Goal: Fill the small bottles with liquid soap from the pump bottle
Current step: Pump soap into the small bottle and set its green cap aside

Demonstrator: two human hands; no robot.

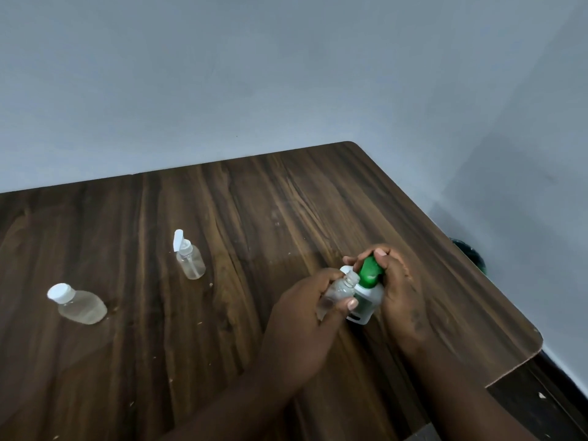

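Observation:
A white pump bottle (366, 302) with a green pump head (369, 272) stands on the wooden table (254, 218) at the right. My right hand (399, 281) wraps around it, fingers over the green head. My left hand (305, 313) grips a small clear bottle (342, 288), tilted, with its open neck right at the pump's nozzle. Two more small clear bottles stand to the left: one with a flipped-open white cap (189, 257), one with a shut white cap (78, 302) that holds pale liquid.
The table's right edge and rounded corner (537, 338) lie close to my right hand. A dark green object (471, 256) sits on the floor beyond that edge. A grey wall runs behind the table.

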